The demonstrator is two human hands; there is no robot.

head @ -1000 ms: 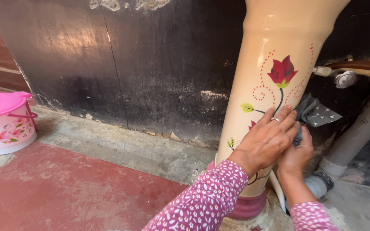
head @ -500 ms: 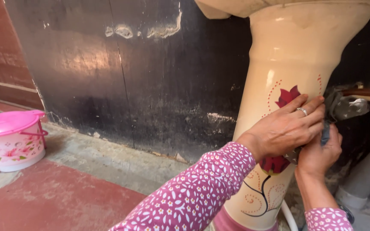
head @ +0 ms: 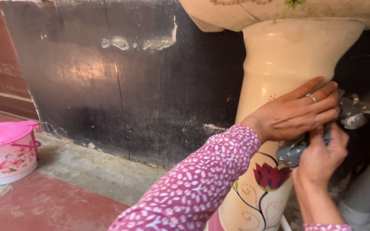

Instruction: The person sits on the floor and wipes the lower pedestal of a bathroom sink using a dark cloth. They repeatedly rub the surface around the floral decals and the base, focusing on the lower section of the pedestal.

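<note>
Wiping a cream washbasin pedestal [head: 275, 64] with a grey cloth [head: 294, 150].
Left hand [head: 296, 112] spread flat on the cloth for pressure; right hand [head: 322, 156] gripping its lower edge, keeping it taut.

The pedestal [head: 275, 85] is cream, painted with a dark red flower, thin black stems, small green leaves and curls of red dots. The basin [head: 279, 10] above it is the same cream with a bit of green leaf and a dotted line. The cloth [head: 294, 150] is grey with small pale marks. The sleeve [head: 198, 188] is magenta pink, scattered all over with tiny white petals and flowers. A ring [head: 311, 97] shows silver. The wall [head: 150, 85] is black, scuffed with whitish patches. The floor [head: 43, 205] is dull red beside grey concrete. The bucket [head: 6, 152] has a bright pink lid and handle over a white body printed with pink flowers.
</note>
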